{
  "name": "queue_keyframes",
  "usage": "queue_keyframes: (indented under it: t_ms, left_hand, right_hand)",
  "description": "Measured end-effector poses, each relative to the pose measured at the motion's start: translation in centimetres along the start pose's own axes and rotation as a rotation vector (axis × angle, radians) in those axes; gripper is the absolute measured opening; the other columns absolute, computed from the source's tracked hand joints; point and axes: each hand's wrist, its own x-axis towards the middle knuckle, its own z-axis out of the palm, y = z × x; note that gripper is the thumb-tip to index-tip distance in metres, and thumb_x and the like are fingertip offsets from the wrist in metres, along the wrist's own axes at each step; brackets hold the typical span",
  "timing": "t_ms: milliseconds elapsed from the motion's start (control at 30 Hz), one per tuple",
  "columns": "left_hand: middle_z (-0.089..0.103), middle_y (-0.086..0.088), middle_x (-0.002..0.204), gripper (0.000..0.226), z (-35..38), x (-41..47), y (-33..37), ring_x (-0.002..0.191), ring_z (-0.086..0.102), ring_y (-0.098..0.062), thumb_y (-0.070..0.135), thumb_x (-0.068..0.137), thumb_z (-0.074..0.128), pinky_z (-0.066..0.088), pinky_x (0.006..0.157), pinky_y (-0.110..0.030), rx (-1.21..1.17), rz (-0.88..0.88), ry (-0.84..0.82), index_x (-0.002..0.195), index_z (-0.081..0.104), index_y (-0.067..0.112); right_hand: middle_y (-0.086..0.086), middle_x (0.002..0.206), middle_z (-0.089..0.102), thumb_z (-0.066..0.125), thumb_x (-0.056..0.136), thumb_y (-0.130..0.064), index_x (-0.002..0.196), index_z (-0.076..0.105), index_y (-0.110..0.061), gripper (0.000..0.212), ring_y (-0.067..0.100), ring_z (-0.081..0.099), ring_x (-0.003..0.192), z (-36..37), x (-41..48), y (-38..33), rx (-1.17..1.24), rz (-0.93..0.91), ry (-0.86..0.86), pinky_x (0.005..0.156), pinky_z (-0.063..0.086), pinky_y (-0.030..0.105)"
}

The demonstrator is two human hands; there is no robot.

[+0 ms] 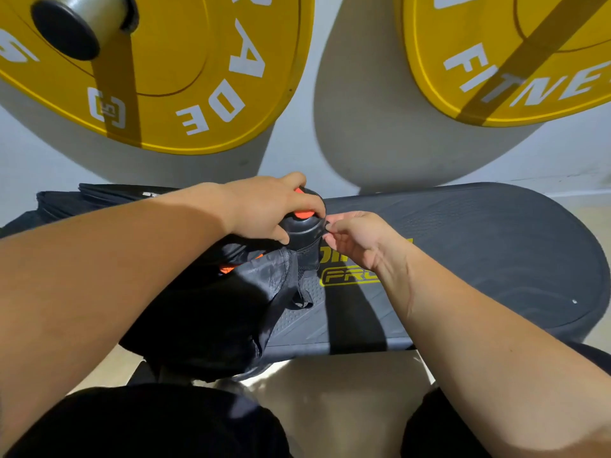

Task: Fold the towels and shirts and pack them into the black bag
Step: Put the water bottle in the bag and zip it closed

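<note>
Left hand (267,206) is clamped over the bottle (302,224), fingers curled round its top. Right hand (358,238) pinches the bag (211,309) edge just beside the bottle. The bag slumps on the step's (479,246) left end, with yellow plates (198,77) far behind.

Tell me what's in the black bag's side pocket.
A black bottle with orange lid, gripped by the left hand; its lower part is hidden by the pocket.

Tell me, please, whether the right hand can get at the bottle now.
Probably yes: the right hand, pinching the bag pocket, is right beside the bottle; only the left hand gripping its top crowds it.
</note>
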Motion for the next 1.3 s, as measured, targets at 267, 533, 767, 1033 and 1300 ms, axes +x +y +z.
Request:
queue_keyframes:
  t_ms: [267,533,767,1033,1300]
  left_hand:
    - [0.037,-0.003,0.124,0.07,1.0,-0.4,1.2,0.093,0.06,-0.033,0.042,0.078,0.079,0.051,0.085,-0.041,-0.037,-0.09,0.06,0.135,0.038,0.049]
    - [-0.003,-0.007,0.166,0.091,1.7,-2.2,2.9,0.133,0.042,-0.043,0.047,0.087,0.069,0.039,0.11,-0.047,-0.043,-0.248,0.066,0.149,0.003,0.06]
    - [0.047,-0.003,0.148,0.079,2.3,-12.5,3.3,0.136,0.04,-0.028,0.063,0.085,0.06,0.026,0.116,-0.055,0.188,-0.455,0.46,0.152,0.031,0.033]
    - [0.059,0.003,0.129,0.049,2.2,-19.1,-0.6,0.124,0.051,-0.023,0.05,0.092,0.059,0.033,0.111,-0.05,0.07,-0.535,0.326,0.136,0.057,0.029]
    - [0.065,0.002,0.097,0.014,2.0,-17.1,-0.7,0.092,0.061,-0.025,0.034,0.095,0.06,0.049,0.081,-0.042,0.035,-0.582,0.496,0.095,0.069,0.023]
  right_hand:
    - [0.016,0.082,0.067,0.048,0.092,0.011,0.102,0.07,0.003,0.025,0.016,0.057,0.061,1.1,-0.8,1.0,-0.092,-0.11,0.094,0.06,0.054,0.023]
    - [0.007,0.109,0.068,0.059,0.092,-0.012,0.127,0.054,-0.026,0.038,0.022,0.063,0.09,2.8,-5.0,3.2,-0.273,-0.177,0.137,0.077,0.053,0.034]
    - [-0.001,0.105,0.067,0.067,0.08,-0.051,0.114,0.064,-0.019,0.047,0.017,0.062,0.096,4.9,-6.6,10.2,-0.424,-0.034,0.101,0.088,0.051,0.034]
    - [0.001,0.064,0.043,0.054,0.1,-0.018,0.067,0.043,-0.022,0.035,0.014,0.036,0.061,7.3,-7.9,9.4,-0.315,-0.228,0.089,0.055,0.03,0.029]
    - [0.005,0.067,0.055,0.057,0.098,-0.011,0.072,0.052,-0.014,0.026,0.014,0.048,0.059,8.2,-9.6,6.4,-0.24,-0.278,0.07,0.048,0.036,0.023]
